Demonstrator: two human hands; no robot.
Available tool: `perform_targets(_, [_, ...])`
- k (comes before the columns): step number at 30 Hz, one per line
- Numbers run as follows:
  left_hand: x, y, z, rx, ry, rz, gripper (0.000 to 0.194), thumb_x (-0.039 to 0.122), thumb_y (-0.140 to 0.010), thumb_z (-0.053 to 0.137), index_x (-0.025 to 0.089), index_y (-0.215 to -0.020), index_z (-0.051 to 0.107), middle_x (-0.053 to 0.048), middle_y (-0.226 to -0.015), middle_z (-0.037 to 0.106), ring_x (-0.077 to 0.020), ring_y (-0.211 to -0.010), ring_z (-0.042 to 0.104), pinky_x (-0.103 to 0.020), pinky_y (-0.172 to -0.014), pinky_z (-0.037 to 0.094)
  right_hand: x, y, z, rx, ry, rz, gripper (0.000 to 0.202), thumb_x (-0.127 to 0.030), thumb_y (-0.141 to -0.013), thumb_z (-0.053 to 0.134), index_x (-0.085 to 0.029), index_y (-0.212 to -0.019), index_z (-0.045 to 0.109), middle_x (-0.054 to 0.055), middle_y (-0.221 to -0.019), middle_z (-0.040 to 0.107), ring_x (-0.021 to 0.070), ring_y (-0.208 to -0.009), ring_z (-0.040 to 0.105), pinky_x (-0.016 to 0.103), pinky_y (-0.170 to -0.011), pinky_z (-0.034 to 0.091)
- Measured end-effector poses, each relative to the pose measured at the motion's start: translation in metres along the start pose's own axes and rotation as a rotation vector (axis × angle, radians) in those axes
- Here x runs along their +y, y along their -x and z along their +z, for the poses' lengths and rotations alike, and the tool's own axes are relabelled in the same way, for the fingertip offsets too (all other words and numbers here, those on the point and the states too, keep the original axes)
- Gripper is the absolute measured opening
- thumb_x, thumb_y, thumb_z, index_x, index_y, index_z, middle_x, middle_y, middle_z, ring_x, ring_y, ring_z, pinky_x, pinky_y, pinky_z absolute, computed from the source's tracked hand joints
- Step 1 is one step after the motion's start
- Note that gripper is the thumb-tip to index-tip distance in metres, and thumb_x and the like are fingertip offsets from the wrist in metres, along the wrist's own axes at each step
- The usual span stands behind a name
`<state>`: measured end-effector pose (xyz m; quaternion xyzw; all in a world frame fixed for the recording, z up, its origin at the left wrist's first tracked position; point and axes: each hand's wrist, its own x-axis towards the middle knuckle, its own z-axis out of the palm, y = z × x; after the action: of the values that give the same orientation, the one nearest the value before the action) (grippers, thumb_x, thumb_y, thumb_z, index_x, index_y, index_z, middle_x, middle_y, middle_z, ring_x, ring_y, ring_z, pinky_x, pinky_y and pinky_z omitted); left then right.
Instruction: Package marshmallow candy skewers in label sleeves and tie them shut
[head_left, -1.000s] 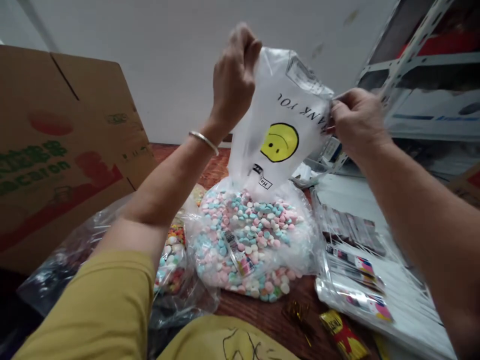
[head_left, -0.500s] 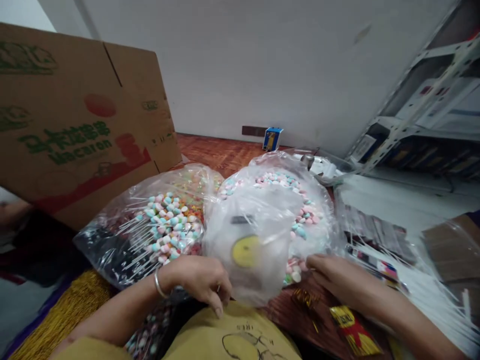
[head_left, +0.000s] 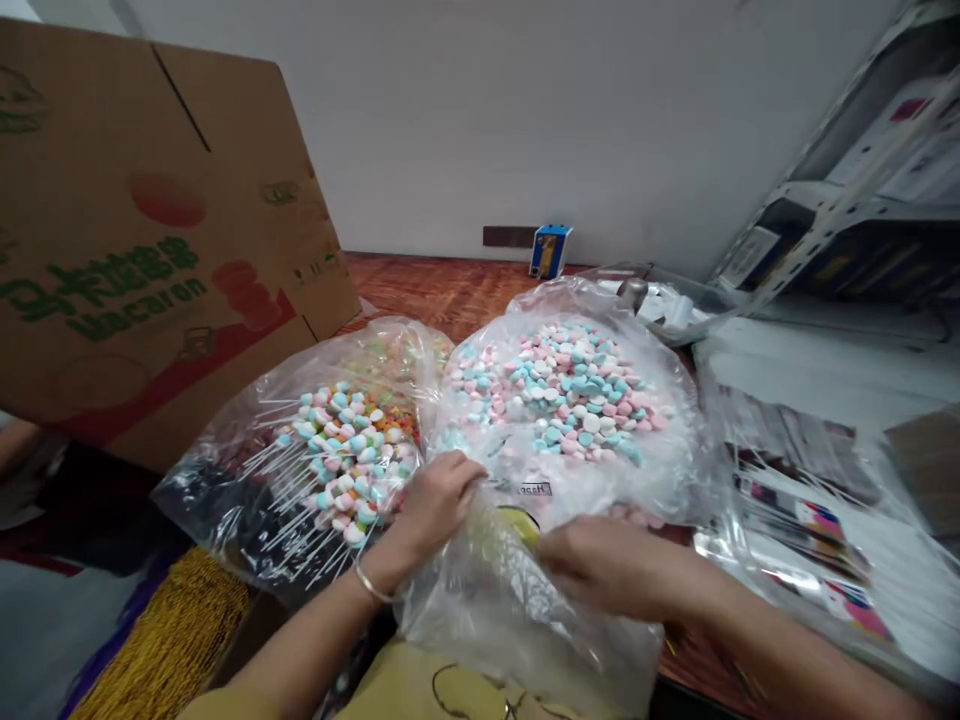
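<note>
A translucent plastic bag (head_left: 525,620) with a yellow print and dark lettering hangs between my hands, in front of my body. My left hand (head_left: 444,490) pinches its upper left edge. Closed on the bag's right side is my right hand (head_left: 611,562), blurred a little. Just behind lies a large clear bag full of pink, blue and white candy pieces (head_left: 589,390). Left of my left hand, candies on white sticks (head_left: 349,450) are heaped on another clear bag, with orange and red sweets showing beside them.
A big cardboard box (head_left: 165,220) stands at the left. A small blue box (head_left: 550,252) sits by the wall. White sticks and printed packets (head_left: 817,520) lie at the right, below a metal shelf (head_left: 825,220). Golden fringe (head_left: 169,630) hangs at lower left.
The printed bag has come down towards my body, uncovering more of the candy pieces. My left hand has moved up onto its edge, and my right hand has moved left to grip it.
</note>
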<state>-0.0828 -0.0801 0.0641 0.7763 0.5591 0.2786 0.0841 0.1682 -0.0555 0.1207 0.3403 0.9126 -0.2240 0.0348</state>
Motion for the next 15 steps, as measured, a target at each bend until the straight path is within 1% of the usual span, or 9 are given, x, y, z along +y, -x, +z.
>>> perform_targets(1, [0.000,0.017,0.000,0.059,-0.022,-0.009,0.025,0.005,-0.088,0.053,0.022,-0.097,0.069,-0.006,-0.091,0.069,-0.0222,-0.090,0.066,-0.033,-0.079,0.050,0.001,-0.001,-0.002,-0.012,-0.039,0.003,0.019,-0.026,-0.093,0.056,-0.022,-0.078,0.068,-0.001,-0.069,0.070,0.0135,-0.058,0.059,0.024,-0.054,0.034])
perform_targets(3, [0.000,0.042,0.000,0.159,-0.020,-0.023,0.026,0.003,-0.084,0.052,0.023,-0.093,0.066,-0.004,-0.088,0.068,-0.0215,-0.085,0.065,-0.032,-0.076,0.049,0.007,-0.010,-0.014,0.052,-0.075,0.114,0.028,-0.025,-0.100,0.046,-0.021,-0.079,0.065,0.002,-0.072,0.070,0.0151,-0.063,0.061,0.025,-0.057,0.034])
perform_targets(5, [-0.002,0.055,0.004,0.247,0.047,-0.033,0.025,0.002,-0.081,0.052,0.023,-0.090,0.063,-0.003,-0.086,0.068,-0.0207,-0.084,0.065,-0.032,-0.075,0.049,0.014,-0.028,-0.025,0.123,-0.022,0.239,0.025,-0.025,-0.100,0.047,-0.020,-0.084,0.065,0.005,-0.076,0.072,0.0179,-0.067,0.062,0.027,-0.058,0.033])
perform_targets(7, [-0.004,0.060,0.010,0.339,0.162,-0.112,0.022,0.005,-0.080,0.053,0.023,-0.088,0.061,-0.002,-0.085,0.067,-0.0200,-0.083,0.064,-0.031,-0.076,0.050,0.016,-0.047,-0.026,0.124,0.071,0.309,0.016,-0.023,-0.098,0.052,-0.021,-0.088,0.065,0.007,-0.080,0.073,0.0203,-0.069,0.063,0.028,-0.057,0.029])
perform_targets(8, [-0.005,0.060,0.013,0.387,0.235,-0.199,0.019,0.007,-0.080,0.054,0.023,-0.088,0.060,-0.002,-0.086,0.066,-0.0197,-0.084,0.064,-0.032,-0.078,0.051,0.014,-0.055,-0.023,0.093,0.108,0.310,0.014,-0.023,-0.096,0.054,-0.021,-0.087,0.065,0.008,-0.081,0.073,0.0208,-0.069,0.063,0.029,-0.057,0.027])
perform_targets(10, [-0.008,0.060,0.015,0.476,0.416,-0.441,0.013,0.015,-0.080,0.056,0.022,-0.090,0.059,-0.002,-0.088,0.065,-0.0193,-0.085,0.063,-0.032,-0.080,0.051,0.008,-0.068,-0.010,0.004,0.136,0.260,0.014,-0.023,-0.093,0.059,-0.022,-0.081,0.065,0.007,-0.078,0.073,0.0208,-0.069,0.064,0.029,-0.056,0.025])
perform_targets(12, [-0.011,0.058,0.014,0.518,0.657,-0.689,0.010,0.023,-0.080,0.058,0.022,-0.090,0.057,-0.001,-0.085,0.064,-0.0183,-0.082,0.062,-0.030,-0.076,0.051,-0.001,-0.076,0.006,-0.053,0.116,0.175,0.010,-0.024,-0.090,0.064,-0.022,-0.080,0.065,0.006,-0.077,0.073,0.0211,-0.071,0.065,0.029,-0.056,0.023])
perform_targets(13, [-0.012,0.057,0.012,0.519,0.791,-0.784,0.012,0.026,-0.079,0.059,0.022,-0.089,0.055,0.000,-0.083,0.062,-0.0175,-0.078,0.061,-0.029,-0.073,0.051,-0.004,-0.079,0.014,-0.051,0.102,0.149,0.006,-0.025,-0.090,0.066,-0.022,-0.084,0.065,0.006,-0.079,0.073,0.0216,-0.073,0.066,0.029,-0.056,0.023])
perform_targets(15, [-0.013,0.056,0.009,0.503,1.012,-0.897,0.015,0.029,-0.077,0.058,0.022,-0.087,0.051,0.002,-0.077,0.059,-0.0155,-0.071,0.058,-0.027,-0.067,0.050,-0.009,-0.084,0.029,0.012,0.106,0.164,0.004,-0.026,-0.092,0.063,-0.022,-0.092,0.064,0.006,-0.082,0.073,0.0223,-0.075,0.066,0.030,-0.057,0.022])
